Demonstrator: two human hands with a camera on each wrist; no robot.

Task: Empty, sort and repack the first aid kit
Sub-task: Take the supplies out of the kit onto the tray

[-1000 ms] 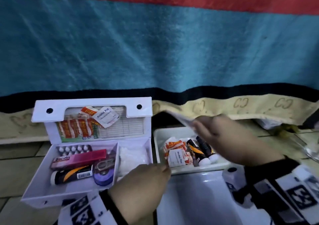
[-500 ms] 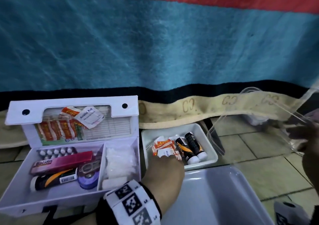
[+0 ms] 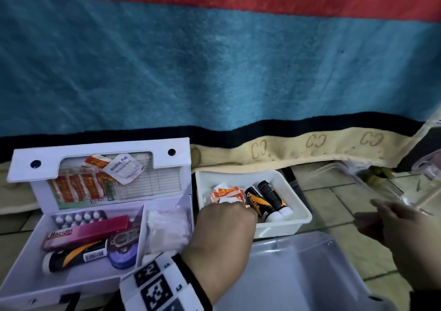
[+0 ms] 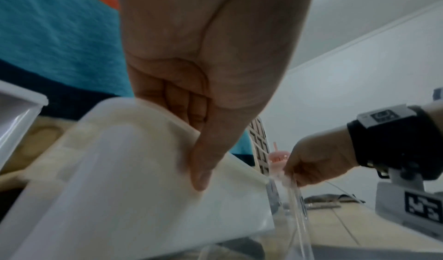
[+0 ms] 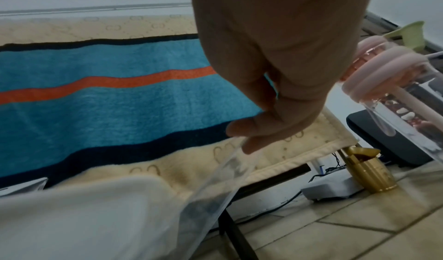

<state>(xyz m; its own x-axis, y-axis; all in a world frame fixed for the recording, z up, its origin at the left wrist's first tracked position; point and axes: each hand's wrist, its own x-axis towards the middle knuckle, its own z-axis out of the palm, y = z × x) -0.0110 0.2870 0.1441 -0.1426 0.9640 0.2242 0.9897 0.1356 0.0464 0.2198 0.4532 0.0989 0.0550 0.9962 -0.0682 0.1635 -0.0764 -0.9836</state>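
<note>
The white first aid kit [image 3: 26, 279] lies open at the left, holding a blister pack, a pink Bacidin box [image 3: 88, 230], a black-orange tube, purple tape, scissors and white gauze. Sachets and an alcohol pad [image 3: 124, 168] sit in its lid. To its right a white tray [image 3: 299, 207] holds orange sachets [image 3: 226, 192] and two black-orange tubes [image 3: 267, 201]. My left hand [image 3: 229, 204] reaches into the tray over the sachets. Its fingers curl behind the rim [image 4: 195, 146], and what they touch is hidden. At the far right my right hand [image 3: 379, 205] pinches a clear plastic piece [image 5: 230, 169].
A large translucent bin [image 3: 298, 275] stands in front of the tray, under my left forearm. A striped blanket [image 3: 214, 72] hangs behind everything. On the tiled floor at the right are a pink-capped bottle [image 5: 388, 68], a gold container [image 5: 369, 171] and a white power strip [image 5: 335, 187].
My left hand went forward from the bin's edge into the white tray and now stays there. My right hand swung from above the tray out to the right, carrying the clear plastic piece.
</note>
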